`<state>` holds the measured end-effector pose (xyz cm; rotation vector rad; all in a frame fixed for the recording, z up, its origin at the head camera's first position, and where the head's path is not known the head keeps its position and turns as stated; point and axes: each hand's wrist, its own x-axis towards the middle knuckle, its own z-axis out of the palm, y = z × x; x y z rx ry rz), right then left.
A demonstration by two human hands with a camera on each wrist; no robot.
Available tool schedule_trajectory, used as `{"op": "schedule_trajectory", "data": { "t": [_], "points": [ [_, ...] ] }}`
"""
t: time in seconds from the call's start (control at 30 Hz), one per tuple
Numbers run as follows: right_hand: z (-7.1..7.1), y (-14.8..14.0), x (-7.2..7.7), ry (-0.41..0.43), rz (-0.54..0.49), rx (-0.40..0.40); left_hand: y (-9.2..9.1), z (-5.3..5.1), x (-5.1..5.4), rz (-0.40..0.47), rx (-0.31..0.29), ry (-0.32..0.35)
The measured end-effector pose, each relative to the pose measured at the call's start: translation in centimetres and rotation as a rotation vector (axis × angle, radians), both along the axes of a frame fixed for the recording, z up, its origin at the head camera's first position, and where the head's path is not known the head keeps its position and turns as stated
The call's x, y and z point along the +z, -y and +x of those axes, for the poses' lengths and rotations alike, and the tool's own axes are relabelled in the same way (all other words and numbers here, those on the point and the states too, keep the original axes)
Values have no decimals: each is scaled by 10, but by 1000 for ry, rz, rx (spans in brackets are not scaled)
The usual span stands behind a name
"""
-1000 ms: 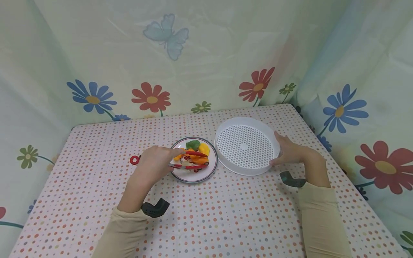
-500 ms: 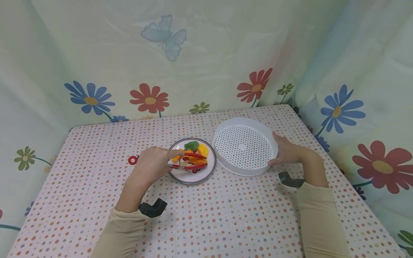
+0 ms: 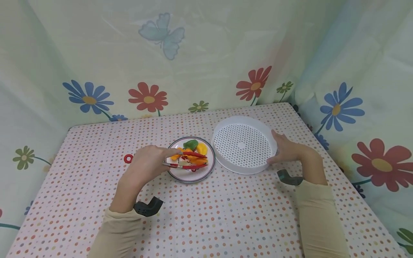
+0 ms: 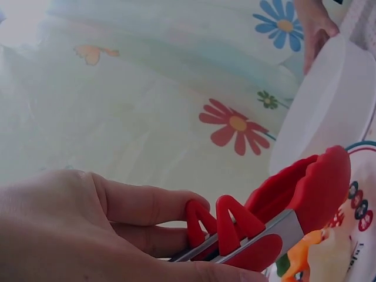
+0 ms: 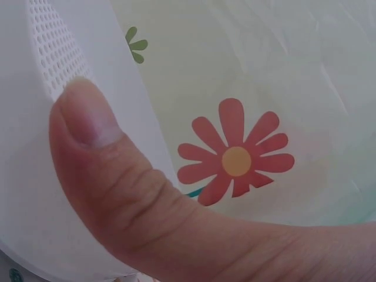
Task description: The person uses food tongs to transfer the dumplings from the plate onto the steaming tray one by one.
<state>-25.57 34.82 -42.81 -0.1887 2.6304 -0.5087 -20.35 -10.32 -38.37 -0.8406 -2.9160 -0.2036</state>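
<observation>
In the head view my left hand [image 3: 145,165] pinches red-tipped metal tongs [image 3: 194,155] between thumb and fingers. Their two scalloped red heads are parted over a round plate [image 3: 188,176] with a dark rim. Orange pieces [image 3: 200,161], a yellow piece [image 3: 202,148] and a green piece [image 3: 190,144] lie on that plate. Whether the tongs touch any piece, I cannot tell. My right hand [image 3: 285,148] grips the right side of a white round sieve [image 3: 240,145], thumb and fingers spread along its wall. The right wrist view has the thumb [image 5: 135,182] across that wall.
Sieve and plate stand side by side on a dotted tablecloth [image 3: 213,215]. Flowered curtains [image 3: 206,71] rise behind the table and at both sides. Dark wrist cameras [image 3: 148,208] are strapped to both wrists.
My left hand has shifted slightly left, and the tongs' red end ring stands a little farther left. The right hand keeps its place on the sieve. The whole head view has drifted slightly.
</observation>
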Motion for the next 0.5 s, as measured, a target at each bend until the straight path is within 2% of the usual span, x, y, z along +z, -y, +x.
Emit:
{"op": "schedule_trajectory", "data": {
  "t": [0.13,0.27,0.4,0.5],
  "points": [
    [1,-3,1,-4,1,-7,-1,0,5,29,-16,-1],
    [2,-4,3,-2,4,-22,-3,1,10,96,-40,-36],
    [3,-2,3,11,-15,-43,-10,0,11,173,-63,-107],
    [4,0,3,20,-28,-45,-20,-5,8,227,-89,-183]
  ]
}}
